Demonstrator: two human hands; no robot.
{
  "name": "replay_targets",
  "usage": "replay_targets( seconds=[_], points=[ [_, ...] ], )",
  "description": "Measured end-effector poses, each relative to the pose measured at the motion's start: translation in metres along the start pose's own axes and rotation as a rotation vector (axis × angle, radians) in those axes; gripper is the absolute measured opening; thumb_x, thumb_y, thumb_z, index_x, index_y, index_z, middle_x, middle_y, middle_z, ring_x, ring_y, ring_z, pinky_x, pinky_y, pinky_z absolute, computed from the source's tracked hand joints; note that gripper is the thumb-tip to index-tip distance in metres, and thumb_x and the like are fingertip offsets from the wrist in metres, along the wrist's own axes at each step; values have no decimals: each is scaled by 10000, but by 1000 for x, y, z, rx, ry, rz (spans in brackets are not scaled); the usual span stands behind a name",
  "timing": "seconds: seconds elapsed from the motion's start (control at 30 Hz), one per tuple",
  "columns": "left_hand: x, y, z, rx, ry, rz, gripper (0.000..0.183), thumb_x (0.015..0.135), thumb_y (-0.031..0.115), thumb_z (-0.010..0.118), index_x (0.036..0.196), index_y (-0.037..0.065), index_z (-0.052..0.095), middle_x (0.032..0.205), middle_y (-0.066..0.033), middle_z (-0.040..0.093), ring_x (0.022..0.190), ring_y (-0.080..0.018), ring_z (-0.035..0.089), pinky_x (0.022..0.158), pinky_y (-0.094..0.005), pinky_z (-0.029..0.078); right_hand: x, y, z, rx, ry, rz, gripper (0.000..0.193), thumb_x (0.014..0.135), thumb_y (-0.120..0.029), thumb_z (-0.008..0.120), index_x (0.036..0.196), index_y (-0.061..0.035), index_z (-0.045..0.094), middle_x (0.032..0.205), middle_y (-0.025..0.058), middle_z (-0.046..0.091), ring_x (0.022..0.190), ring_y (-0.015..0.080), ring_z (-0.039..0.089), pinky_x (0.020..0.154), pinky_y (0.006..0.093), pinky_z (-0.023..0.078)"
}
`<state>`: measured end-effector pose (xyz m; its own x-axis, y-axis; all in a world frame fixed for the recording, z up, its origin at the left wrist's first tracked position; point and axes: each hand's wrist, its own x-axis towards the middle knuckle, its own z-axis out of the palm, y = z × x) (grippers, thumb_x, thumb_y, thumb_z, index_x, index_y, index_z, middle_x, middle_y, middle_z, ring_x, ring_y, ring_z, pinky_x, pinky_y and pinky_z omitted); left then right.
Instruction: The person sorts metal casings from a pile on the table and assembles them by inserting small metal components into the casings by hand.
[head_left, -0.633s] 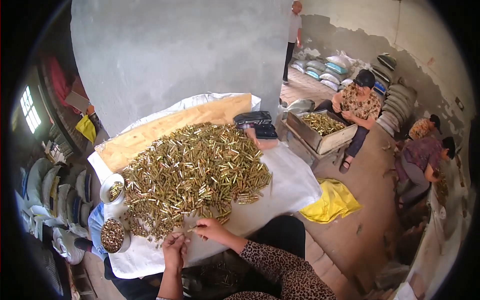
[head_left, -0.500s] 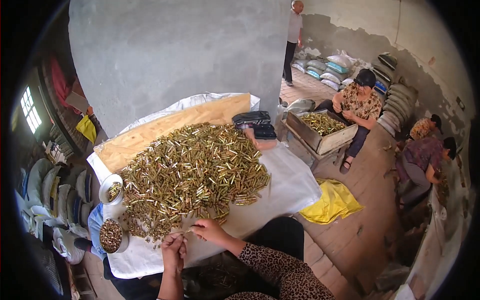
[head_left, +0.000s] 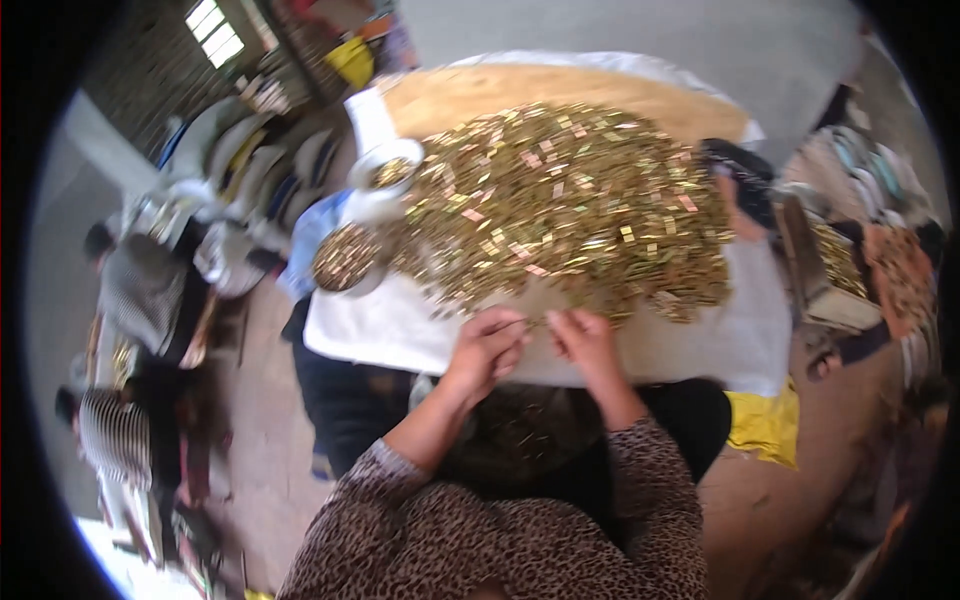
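Observation:
A broad heap of small brass-coloured metal cylinders [head_left: 570, 200] covers much of the white-sheeted table. At the heap's near edge my left hand [head_left: 490, 345] is closed, thumb against curled fingers. Just to its right my right hand [head_left: 587, 340] is pinched, its fingertips pointing toward the left ones. A narrow gap lies between the two hands; blur hides whatever small thing the fingertips hold. Left of the heap stand a white bowl [head_left: 363, 183] with some cylinders inside and a second bowl [head_left: 376, 279] full of small coppery pieces.
A wooden board [head_left: 560, 85] borders the heap's far side. At the right, a wooden box [head_left: 845, 310] of cylinders stands near a person in orange-brown patterned clothing [head_left: 897, 275]. A yellow sack [head_left: 765, 425] lies on the floor. Two people in striped tops [head_left: 115, 430] work at far left.
The whole view has swung to the left, shifting the table rightward and bringing in the people at left. My hands have come slightly apart, both still closed at the heap's near edge.

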<state>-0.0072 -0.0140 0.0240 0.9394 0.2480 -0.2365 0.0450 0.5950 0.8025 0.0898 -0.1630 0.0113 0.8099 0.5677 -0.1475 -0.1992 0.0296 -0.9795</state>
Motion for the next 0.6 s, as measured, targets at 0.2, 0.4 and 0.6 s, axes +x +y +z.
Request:
replay_targets(
  seconds=[0.2,0.4,0.6],
  points=[
    [-6,1,-17,-46,-7,58,60,921,52,586,973,36,612,775,-53,642,448,-56,395,389,-199,274,1,0,18,-26,-43,-27,325,937,-274,610,699,-53,593,597,-17,559,483,46,490,445,199,368],
    [-6,-1,-17,-54,-37,71,58,923,53,586,971,33,611,781,-54,644,450,-53,398,389,-196,279,-4,-2,19,-36,-4,-5,332,928,-258,629,696,-23,598,599,-1,560,498,59,489,462,210,375],
    [-8,-3,-16,-13,-41,98,55,921,55,589,967,30,607,782,-55,642,445,-53,398,389,-197,284,-6,-3,18,-28,-13,2,340,929,-250,626,682,-19,593,590,0,554,495,62,485,462,216,376]
  ],
)
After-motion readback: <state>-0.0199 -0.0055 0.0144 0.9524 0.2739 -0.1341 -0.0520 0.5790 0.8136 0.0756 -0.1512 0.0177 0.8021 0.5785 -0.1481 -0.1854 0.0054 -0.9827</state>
